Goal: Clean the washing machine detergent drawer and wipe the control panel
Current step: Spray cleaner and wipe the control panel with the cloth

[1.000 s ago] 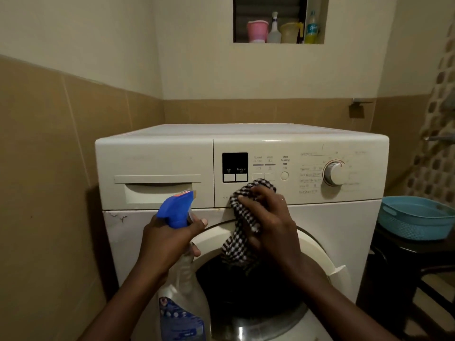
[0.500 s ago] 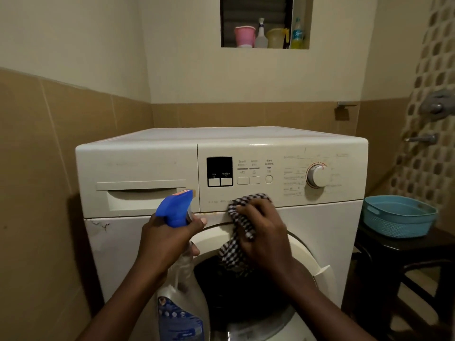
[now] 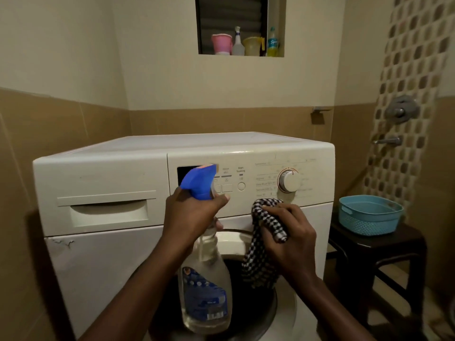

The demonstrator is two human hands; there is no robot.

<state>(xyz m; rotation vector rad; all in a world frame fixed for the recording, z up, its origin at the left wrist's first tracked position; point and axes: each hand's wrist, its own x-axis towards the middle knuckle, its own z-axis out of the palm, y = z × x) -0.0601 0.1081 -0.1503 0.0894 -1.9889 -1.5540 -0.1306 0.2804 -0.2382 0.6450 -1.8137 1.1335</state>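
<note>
A dark stool (image 3: 374, 244) stands just right of the washing machine (image 3: 103, 267) and carries a blue basket (image 3: 369, 216). High in the back wall, a recessed shelf (image 3: 241, 55) holds four items in a row: a pink cup (image 3: 221, 43), a white spray bottle (image 3: 237, 43), a yellow container (image 3: 251, 46) and a green bottle (image 3: 272, 43).

On the control panel (image 3: 248, 173), "Start Soaking" stands above the round button (image 3: 241, 186). The other panel labels, the spray bottle (image 3: 205, 291) label and the niche bottle's print are too blurred to read.
</note>
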